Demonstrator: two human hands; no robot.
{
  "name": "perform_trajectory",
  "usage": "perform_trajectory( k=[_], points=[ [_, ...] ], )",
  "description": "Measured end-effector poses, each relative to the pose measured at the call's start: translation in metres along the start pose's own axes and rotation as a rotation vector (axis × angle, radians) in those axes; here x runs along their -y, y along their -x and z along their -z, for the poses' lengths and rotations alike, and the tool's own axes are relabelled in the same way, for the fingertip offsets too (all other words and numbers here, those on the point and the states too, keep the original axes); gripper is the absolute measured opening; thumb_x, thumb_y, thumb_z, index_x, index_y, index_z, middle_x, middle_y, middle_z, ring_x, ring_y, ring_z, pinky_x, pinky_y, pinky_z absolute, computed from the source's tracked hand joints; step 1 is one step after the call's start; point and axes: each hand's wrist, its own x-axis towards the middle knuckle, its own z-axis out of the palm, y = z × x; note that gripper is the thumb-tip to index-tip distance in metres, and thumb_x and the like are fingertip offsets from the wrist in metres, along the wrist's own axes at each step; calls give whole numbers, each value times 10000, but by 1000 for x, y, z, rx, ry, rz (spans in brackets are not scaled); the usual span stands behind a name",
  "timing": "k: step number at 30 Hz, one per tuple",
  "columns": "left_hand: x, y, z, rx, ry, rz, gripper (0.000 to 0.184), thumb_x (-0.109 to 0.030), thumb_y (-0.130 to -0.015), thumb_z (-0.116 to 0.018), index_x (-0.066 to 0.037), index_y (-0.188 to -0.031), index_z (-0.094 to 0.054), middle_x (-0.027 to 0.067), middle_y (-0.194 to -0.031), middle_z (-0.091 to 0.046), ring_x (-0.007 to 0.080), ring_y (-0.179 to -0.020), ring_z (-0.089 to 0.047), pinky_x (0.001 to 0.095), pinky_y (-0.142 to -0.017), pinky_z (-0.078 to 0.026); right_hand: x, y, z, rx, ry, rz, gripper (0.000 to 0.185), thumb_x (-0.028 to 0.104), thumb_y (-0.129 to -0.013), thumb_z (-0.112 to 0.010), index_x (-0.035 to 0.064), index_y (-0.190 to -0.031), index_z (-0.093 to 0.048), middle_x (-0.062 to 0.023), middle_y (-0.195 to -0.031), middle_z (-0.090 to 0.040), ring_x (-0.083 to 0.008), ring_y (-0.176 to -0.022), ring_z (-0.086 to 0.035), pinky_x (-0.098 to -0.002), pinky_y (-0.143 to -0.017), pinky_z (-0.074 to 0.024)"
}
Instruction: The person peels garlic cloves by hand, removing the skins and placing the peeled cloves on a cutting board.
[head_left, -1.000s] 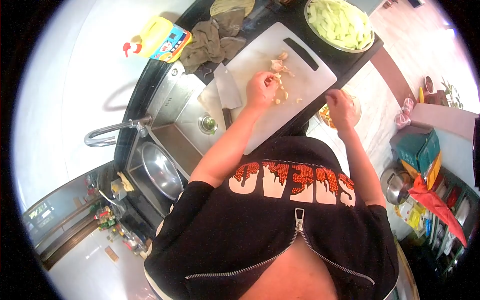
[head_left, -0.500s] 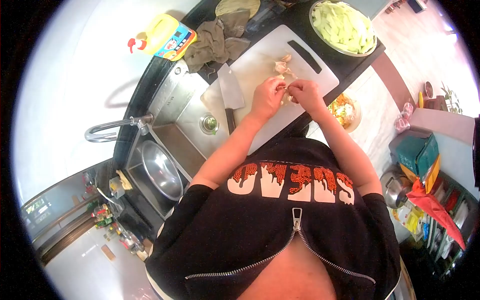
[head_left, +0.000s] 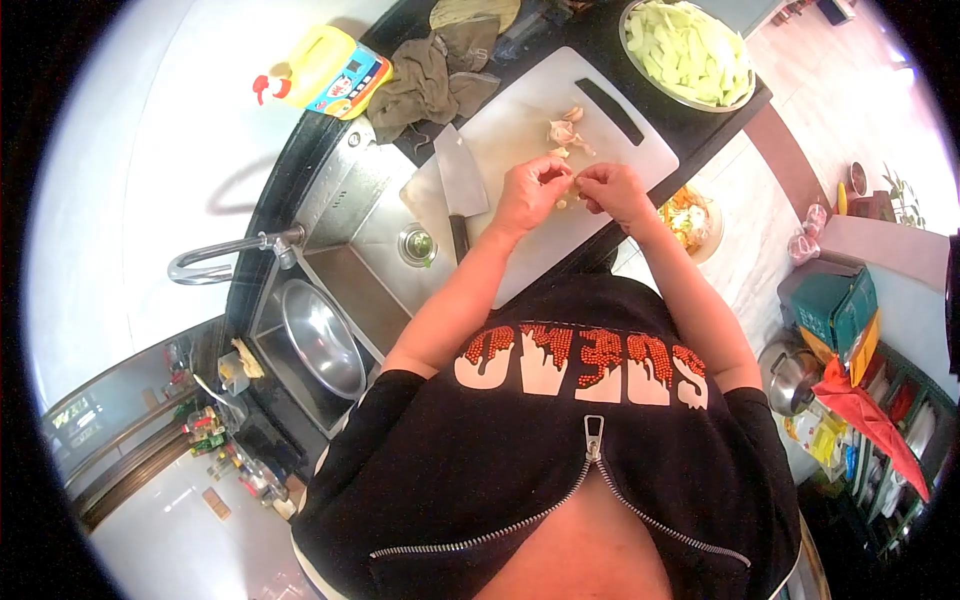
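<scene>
My left hand [head_left: 535,190] and my right hand [head_left: 612,191] meet over the white cutting board [head_left: 520,110]. Thumb and fingers of each are pinched together on a small garlic clove, mostly hidden by the fingertips. Just below the fingertips, a pale peeled clove [head_left: 561,203] lies on the board. Beyond the hands are garlic cloves and papery skins [head_left: 565,131]. To the left of my left hand, a cleaver [head_left: 461,172] rests on the board's edge, its dark handle pointing back toward me.
A steel sink [head_left: 375,215] with a faucet [head_left: 240,250] lies left, a metal bowl [head_left: 325,340] beside it. Behind stand a yellow detergent jug [head_left: 335,75] and a brown cloth [head_left: 420,85]. A bowl of sliced pale-green vegetable [head_left: 690,52] is at back right; a food-scrap bin [head_left: 705,225] stands below.
My hands have drawn slightly apart, with the fingers still pinching. The cloves and skins beyond them show a little more; the cleaver has stayed put.
</scene>
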Motion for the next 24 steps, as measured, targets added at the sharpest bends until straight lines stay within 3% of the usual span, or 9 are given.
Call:
perform_trajectory(
  k=[6,14,18,24],
  points=[
    [1,-2,-1,5,117,79,179,-124,-818,-635,11,-931,-601,36,-799,-611,85,-704,-559,224,-611,-466,-9,1,1,107,-243,-73,180,155,-823,-600,-24,-824,-597,-22,-628,-551,-95,-508,-502,-233,-474,-427],
    [7,5,-5,-54,514,355,238,-145,-828,-637,17,-995,-581,84,-873,-631,144,-721,-612,254,-615,-511,1,8,-13,-116,-11,82,205,158,-827,-579,-44,-816,-613,-43,-647,-586,-99,-521,-526,-243,-479,-429],
    [7,7,-4,-69,539,349,212,-122,-837,-616,6,-1004,-586,73,-864,-628,140,-709,-606,263,-630,-512,14,19,-17,-108,-35,73,205,153,-844,-565,-44,-858,-621,-40,-662,-596,-97,-528,-526,-237,-492,-433],
    [4,8,-3,-54,480,298,201,-118,-845,-603,0,-1005,-579,56,-840,-622,127,-701,-592,257,-613,-503,3,13,-4,77,-250,1,214,205,-858,-570,-2,-873,-624,-31,-732,-603,-81,-560,-517,-216,-545,-446]
  ],
)
